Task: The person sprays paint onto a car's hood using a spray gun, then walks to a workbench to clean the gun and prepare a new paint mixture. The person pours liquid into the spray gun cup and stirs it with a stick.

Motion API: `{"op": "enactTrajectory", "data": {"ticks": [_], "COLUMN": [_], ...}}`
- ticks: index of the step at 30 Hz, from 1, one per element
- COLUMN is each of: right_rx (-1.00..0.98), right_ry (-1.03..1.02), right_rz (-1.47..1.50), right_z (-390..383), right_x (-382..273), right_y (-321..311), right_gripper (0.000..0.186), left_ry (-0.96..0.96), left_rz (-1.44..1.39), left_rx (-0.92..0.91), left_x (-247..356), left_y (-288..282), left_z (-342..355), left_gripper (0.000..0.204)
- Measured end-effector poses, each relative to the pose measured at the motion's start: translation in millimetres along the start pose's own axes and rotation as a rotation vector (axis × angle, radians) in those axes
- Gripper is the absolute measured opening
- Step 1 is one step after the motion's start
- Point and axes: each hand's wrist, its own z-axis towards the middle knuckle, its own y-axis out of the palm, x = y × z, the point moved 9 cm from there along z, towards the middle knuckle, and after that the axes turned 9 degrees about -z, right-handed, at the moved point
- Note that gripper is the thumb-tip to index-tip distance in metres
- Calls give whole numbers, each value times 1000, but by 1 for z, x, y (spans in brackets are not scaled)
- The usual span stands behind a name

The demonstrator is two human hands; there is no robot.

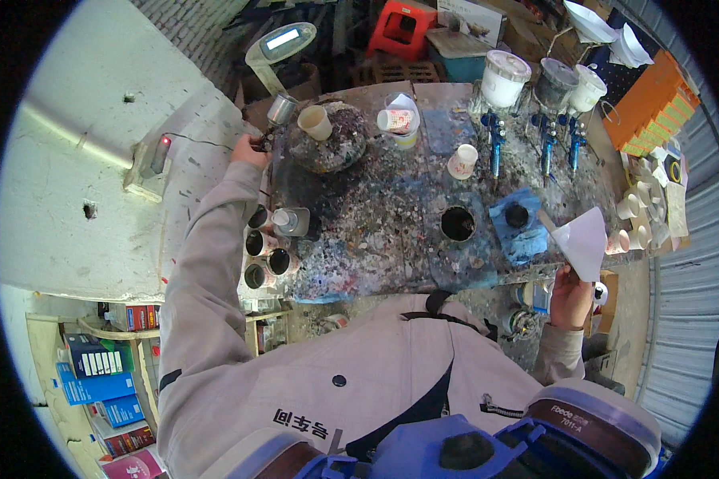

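Note:
My left hand is stretched to the bench's left edge. Its fingers wrap round the dark body of what looks like a spray gun, topped by a silver metal cup. Beside it, a beige cup stands on a round, paint-caked platform. At the bench's front right, my right hand grips a white paper cone strainer from below. A flat stick shows beside the cone. Near it, a dark round pot sits on a blue cloth.
Blue spray guns with pots stand at the back right. Several dark-filled cups and a clear bottle line the left front. An open dark container and a paper cup are mid-bench. A display rises behind.

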Motion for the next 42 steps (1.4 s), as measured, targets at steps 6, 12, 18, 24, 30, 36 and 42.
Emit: {"op": "enactTrajectory", "data": {"ticks": [6,12,18,24,30,36,42], "right_rx": [30,57,185,499,908,1225,1527], "right_ry": [22,106,152,181,-32,-191,-423], "right_rz": [30,67,43,130,321,380,390], "right_z": [0,-22,-104,-197,-351,-543,-761], "right_x": [-1,8,14,4,-8,-25,-30], "right_y": [-4,-23,-87,-169,-295,-410,-501], "right_gripper": [27,24,16,12,8,13,12], "left_ry": [-137,-110,30,281,443,523,686], "left_rz": [-241,-480,-765,-804,-830,-814,-800], "left_rx": [-22,-53,-199,-486,-978,-1423,-1715], "left_x": [-11,13,118,243,360,476,577], "left_y": [5,-3,-1,61,169,259,366], "left_z": [2,-12,-89,-224,-422,-647,-879], "left_gripper": [59,54,41,37,39,43,42]}}
